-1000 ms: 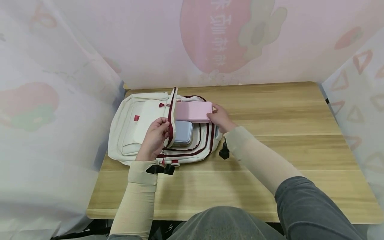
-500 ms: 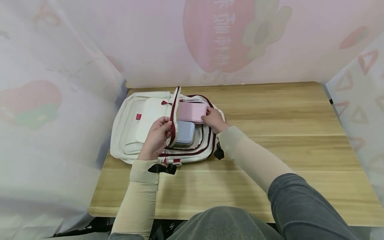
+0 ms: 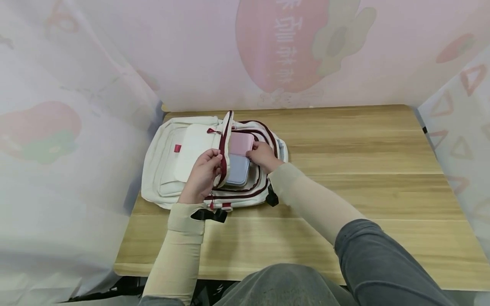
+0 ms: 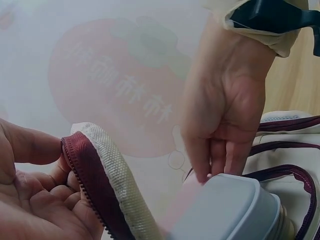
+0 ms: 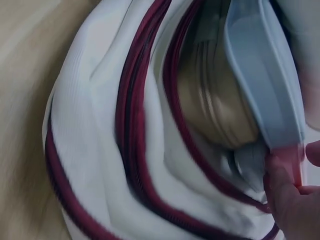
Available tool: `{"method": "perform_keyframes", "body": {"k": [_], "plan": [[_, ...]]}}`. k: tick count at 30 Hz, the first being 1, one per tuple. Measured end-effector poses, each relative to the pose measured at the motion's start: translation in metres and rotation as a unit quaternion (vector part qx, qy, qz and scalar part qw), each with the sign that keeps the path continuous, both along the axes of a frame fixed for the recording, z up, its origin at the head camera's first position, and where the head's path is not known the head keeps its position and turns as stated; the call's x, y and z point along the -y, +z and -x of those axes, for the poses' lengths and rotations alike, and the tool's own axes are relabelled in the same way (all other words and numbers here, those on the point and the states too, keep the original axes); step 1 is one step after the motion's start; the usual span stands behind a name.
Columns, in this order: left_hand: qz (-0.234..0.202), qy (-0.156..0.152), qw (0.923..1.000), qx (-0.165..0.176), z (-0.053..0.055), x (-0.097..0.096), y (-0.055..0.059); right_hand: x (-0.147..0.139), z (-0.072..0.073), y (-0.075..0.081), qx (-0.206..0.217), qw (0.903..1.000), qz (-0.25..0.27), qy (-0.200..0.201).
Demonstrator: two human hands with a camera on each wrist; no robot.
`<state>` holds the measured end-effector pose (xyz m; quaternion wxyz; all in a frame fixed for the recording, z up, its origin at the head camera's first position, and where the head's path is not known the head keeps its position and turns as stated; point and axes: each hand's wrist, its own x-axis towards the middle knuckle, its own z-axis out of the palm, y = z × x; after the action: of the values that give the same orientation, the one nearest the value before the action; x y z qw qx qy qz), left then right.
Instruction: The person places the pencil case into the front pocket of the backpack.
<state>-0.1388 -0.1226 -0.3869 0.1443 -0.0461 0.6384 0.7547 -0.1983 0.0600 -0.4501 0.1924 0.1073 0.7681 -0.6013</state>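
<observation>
A cream backpack (image 3: 158, 170) with maroon zipper trim lies on the table, its compartment unzipped. My left hand (image 3: 200, 175) pinches the zippered edge of the front flap (image 3: 226, 144) and holds it up. At the opening, my right hand (image 3: 265, 155) grips the end of a pink box-shaped case (image 3: 241, 143), whose far part is hidden behind the flap. Beside it, nearer to me, a light blue case (image 3: 238, 171) sits partly inside the compartment. A tan item with ridged sides (image 5: 215, 95) shows below the blue case in the right wrist view.
The wooden table (image 3: 344, 191) extends to the right of the backpack. Printed curtains (image 3: 191, 55) hang along its back and sides. A red zipper pull (image 3: 212, 131) hangs on the flap.
My right hand has moved left, sliding the pink case farther into the backpack under the flap. My left hand keeps holding the flap up.
</observation>
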Motion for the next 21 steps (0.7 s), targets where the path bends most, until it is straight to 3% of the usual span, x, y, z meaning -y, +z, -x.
{"method": "perform_keyframes", "body": {"k": [6,13,21], "plan": [[0.007,-0.007,0.9999,-0.004,0.001,0.0,0.001,0.009,0.002,0.005,-0.01,0.9995,-0.016,0.027],[0.024,-0.013,0.9996,-0.002,0.002,0.001,0.001,0.007,0.002,0.007,-0.012,0.9957,-0.014,0.09],[0.027,-0.02,0.9994,-0.004,0.002,0.001,0.002,-0.002,-0.001,0.007,0.005,0.9957,-0.015,0.091]]}}
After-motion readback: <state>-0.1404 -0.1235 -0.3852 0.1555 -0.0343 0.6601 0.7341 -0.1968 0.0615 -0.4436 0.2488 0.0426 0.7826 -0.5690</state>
